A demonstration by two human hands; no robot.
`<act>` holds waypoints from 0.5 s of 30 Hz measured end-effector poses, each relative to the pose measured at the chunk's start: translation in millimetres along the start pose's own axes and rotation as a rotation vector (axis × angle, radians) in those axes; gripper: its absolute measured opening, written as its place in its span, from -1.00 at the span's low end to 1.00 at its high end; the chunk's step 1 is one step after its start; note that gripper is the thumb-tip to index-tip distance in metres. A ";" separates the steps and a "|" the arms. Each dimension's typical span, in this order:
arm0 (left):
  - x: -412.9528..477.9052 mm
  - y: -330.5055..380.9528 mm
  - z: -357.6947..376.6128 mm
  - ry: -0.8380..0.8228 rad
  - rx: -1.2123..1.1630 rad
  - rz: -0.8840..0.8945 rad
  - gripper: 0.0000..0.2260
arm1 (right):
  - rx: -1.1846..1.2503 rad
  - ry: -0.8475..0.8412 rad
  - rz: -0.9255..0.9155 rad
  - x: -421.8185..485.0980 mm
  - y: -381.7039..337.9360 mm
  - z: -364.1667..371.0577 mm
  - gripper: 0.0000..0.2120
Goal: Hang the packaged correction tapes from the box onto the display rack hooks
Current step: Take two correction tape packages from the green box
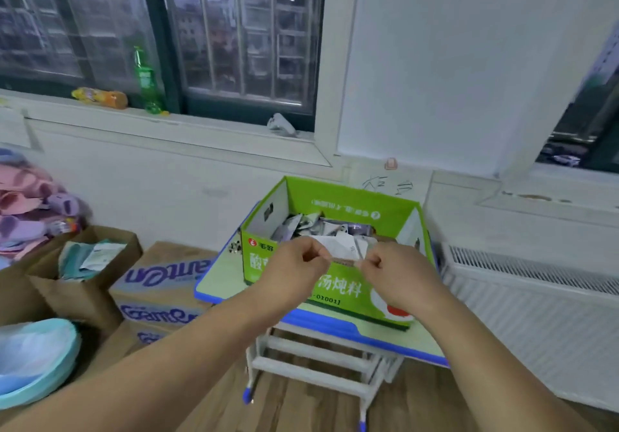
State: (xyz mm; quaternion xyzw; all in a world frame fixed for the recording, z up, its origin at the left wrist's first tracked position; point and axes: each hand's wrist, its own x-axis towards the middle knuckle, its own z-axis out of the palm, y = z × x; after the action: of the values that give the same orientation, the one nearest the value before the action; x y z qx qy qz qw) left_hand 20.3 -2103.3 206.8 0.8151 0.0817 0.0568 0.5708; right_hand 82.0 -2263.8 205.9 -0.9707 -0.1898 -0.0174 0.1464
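Both hands pinch one thin package [343, 260] held edge-on between them, left hand [294, 264] at its left end and right hand [392, 271] at its right, just above the near wall of the green carton [335, 197], where more packages [321, 227] lie heaped. No rack shows; best keep fingertips off the hang hole before turning toward the hooks

Place: a plain room serving as a storeroom.
Bench: a small blue-edged school-style bench [217, 281] under the left hand [291, 267] and right hand [392, 274], bearing a green carton [335, 204] of packets [335, 227].
Floor: printed cardboard boxes [160, 277] and an open brown box [67, 291] stacked left of the left hand, on wood flooring [301, 411].
Walls: white radiator [536, 304] right of the right hand; barred window [241, 36] beyond both hands, a green bottle [145, 80] on its sill [167, 127].
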 end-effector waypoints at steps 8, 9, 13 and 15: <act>120.5 -22.9 -1.4 0.065 -0.015 -0.132 -0.81 | 0.049 -0.074 -0.009 141.6 31.0 36.8 -0.64; 132.3 -26.2 -3.2 0.075 -0.020 -0.147 -0.81 | 0.050 -0.092 -0.006 159.8 35.8 45.0 -0.63; 169.6 -47.1 -7.7 0.090 -0.015 -0.240 -0.80 | 0.050 -0.229 0.080 218.3 62.3 87.9 -0.61; 184.0 -58.6 -6.8 0.075 0.002 -0.275 -0.81 | 0.028 -0.382 0.159 232.2 76.7 115.8 -0.67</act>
State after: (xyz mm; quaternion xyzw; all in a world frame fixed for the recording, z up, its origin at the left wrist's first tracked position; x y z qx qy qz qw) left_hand 195.4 -2041.0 153.9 0.7941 0.2139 0.0085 0.5688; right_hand 323.4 -2213.7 94.6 -0.9661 -0.1372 0.1811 0.1222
